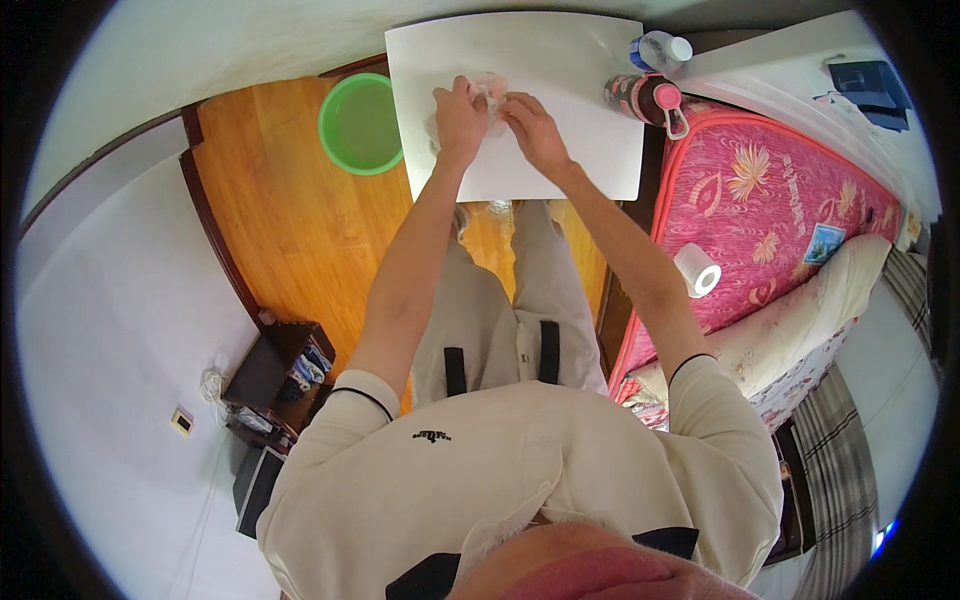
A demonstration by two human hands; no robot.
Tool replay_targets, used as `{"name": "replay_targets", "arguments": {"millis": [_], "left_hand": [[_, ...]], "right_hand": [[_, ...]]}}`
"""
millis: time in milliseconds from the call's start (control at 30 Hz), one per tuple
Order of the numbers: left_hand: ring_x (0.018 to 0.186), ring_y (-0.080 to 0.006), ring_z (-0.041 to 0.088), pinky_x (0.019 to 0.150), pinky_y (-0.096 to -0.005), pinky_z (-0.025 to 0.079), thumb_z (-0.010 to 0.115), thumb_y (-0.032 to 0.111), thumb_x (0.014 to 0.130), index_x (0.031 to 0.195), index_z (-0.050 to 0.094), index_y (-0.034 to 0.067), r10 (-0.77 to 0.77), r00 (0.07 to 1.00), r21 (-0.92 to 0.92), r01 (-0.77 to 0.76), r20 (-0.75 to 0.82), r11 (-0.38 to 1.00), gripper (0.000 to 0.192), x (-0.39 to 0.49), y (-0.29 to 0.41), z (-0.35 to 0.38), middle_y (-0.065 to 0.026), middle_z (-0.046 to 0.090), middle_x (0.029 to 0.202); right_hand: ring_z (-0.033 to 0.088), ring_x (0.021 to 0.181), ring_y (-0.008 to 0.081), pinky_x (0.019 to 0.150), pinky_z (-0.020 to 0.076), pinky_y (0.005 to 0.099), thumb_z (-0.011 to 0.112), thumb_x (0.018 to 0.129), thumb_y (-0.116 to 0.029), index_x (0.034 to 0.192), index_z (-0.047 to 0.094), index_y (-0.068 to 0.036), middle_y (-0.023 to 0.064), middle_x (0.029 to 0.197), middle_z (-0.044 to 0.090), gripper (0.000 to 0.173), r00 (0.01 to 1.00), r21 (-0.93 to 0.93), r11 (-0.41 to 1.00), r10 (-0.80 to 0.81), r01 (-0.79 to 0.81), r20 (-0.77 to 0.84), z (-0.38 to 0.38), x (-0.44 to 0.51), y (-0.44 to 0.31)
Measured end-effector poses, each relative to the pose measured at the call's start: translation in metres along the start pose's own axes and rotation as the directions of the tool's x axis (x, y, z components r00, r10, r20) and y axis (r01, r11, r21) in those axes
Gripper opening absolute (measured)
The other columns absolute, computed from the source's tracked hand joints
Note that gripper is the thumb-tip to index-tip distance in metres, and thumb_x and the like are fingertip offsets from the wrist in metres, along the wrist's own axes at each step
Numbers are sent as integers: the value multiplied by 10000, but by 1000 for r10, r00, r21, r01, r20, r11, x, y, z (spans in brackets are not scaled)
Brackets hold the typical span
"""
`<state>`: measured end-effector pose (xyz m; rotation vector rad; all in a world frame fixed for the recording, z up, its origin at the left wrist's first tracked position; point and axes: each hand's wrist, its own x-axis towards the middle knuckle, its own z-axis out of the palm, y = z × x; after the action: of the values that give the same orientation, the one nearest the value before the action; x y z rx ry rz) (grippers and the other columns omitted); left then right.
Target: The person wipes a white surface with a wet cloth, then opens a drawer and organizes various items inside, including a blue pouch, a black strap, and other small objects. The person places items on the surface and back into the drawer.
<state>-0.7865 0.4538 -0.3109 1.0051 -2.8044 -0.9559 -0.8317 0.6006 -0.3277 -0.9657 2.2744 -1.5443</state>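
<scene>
Over the left half of a white tabletop, both of my hands meet at a crumpled, translucent plastic bag with pinkish patches. My left hand grips it from the left, fingers curled around the gathered part. From the right, the fingertips of my right hand pinch the bag's edge. Part of the plastic hangs below and behind my left hand. What the bag holds, if anything, I cannot tell.
A green basin stands on the wooden floor left of the table. At the table's right edge are a clear bottle and a dark bottle with a pink cap. A toilet paper roll lies on the pink bed.
</scene>
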Motion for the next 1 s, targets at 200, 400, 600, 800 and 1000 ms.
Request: {"name": "replay_targets", "arguments": {"millis": [200, 400, 600, 800, 1000], "left_hand": [[777, -356, 645, 672, -439, 504, 628, 111, 877, 986, 603, 26, 157, 985, -35, -155, 76, 987, 140, 4, 1, 0, -182, 623, 811], [690, -230, 617, 654, -340, 494, 649, 156, 901, 1034, 639, 14, 116, 989, -345, -77, 93, 935, 195, -11, -7, 4, -155, 646, 764], [868, -146, 620, 742, -299, 509, 631, 136, 914, 1079, 591, -14, 90, 952, -600, 110, 293, 793, 226, -35, -6, -16, -75, 643, 919], [843, -130, 555, 809, -297, 497, 654, 130, 883, 1065, 551, 11, 15, 984, -657, 106, 176, 746, 241, -105, 28, -98, -69, 594, 962], [747, -201, 573, 672, -328, 463, 647, 171, 894, 961, 551, 5, -193, 970, -585, 71, -149, 808, 203, -189, 5, -186, -102, 587, 801]], "right_hand": [[563, 1066, 322, 846, 513, 385, 629, 884, -1, 1055, 619, -48, 120, 1144, 591, 178, 992, 8, 998, 61, -60, -108, 5, 1, -17], [572, 1033, 342, 835, 514, 413, 629, 875, -37, 1065, 619, -49, 131, 1098, 612, 191, 986, -71, 989, 121, -130, -117, -1, 6, -21], [614, 889, 366, 791, 511, 438, 583, 921, -66, 1045, 609, -40, 150, 970, 637, 129, 922, 158, 931, 353, -329, -158, -6, -6, -55], [628, 923, 370, 808, 512, 425, 493, 978, -75, 1088, 614, -24, 178, 1026, 654, 171, 968, 160, 957, 248, -240, -32, -14, -15, -163], [626, 982, 346, 847, 496, 413, 475, 1017, -208, 1166, 570, -35, 191, 1068, 624, 248, 919, 325, 886, 222, -329, 326, 29, -25, -275]]}}
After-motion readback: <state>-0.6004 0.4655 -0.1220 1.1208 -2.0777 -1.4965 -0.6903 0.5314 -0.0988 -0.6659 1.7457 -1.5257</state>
